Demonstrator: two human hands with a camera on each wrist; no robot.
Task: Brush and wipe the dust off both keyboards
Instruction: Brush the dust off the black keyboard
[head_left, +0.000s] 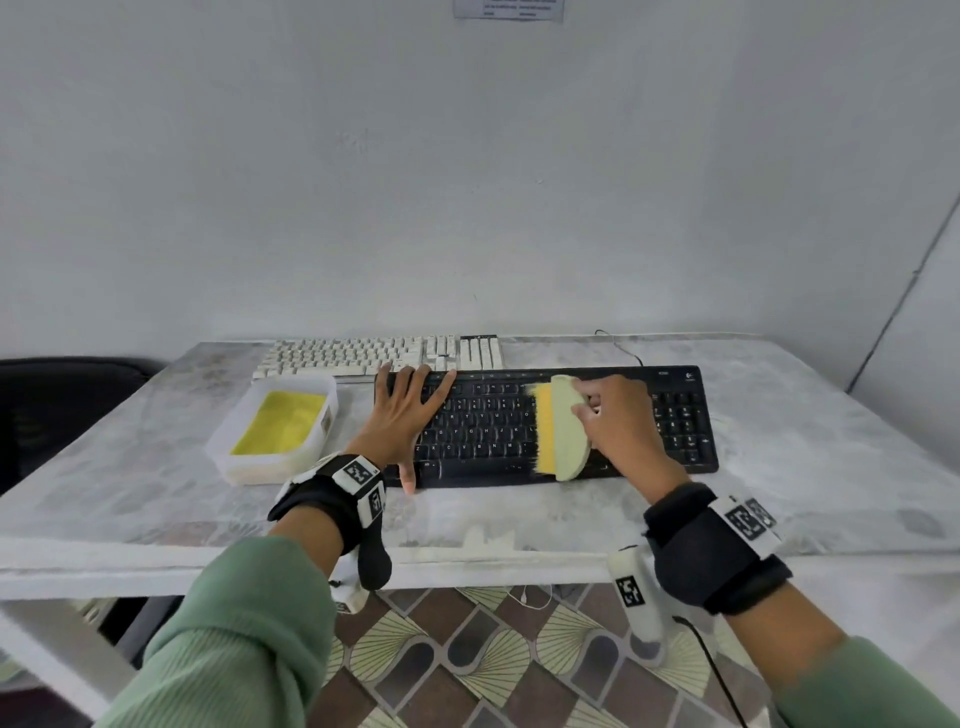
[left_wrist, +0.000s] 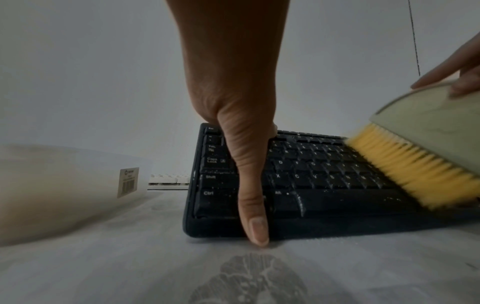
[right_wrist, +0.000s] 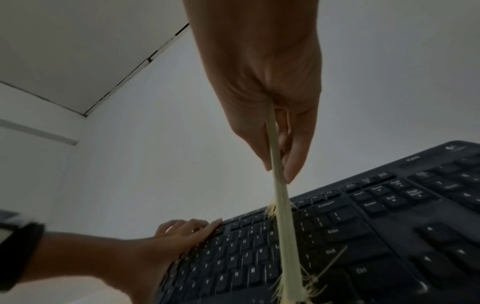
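The flat black plastic keyboard (head_left: 545, 423) lies near the front of the pale marbled desk (head_left: 805, 467). It looks light and rigid, likely to skid, so the left hand (head_left: 402, 410) presses it with fingers spread flat. The right hand (head_left: 618, 421) pinches the thin, stiff pale-green half-disc brush with soft yellow bristles (head_left: 563, 428) by its rim. Behind lies the white keyboard (head_left: 374, 356), beside a translucent tub holding a yellow cloth (head_left: 275, 428).

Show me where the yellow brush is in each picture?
Head: the brush is right of centre, held by the right hand, bristles on the black keyboard.
Left wrist: the brush is at the right edge, bristles on the keys.
Right wrist: the brush shows edge-on, down the middle.
Shared landmark: the black keyboard, steadied by the left hand.
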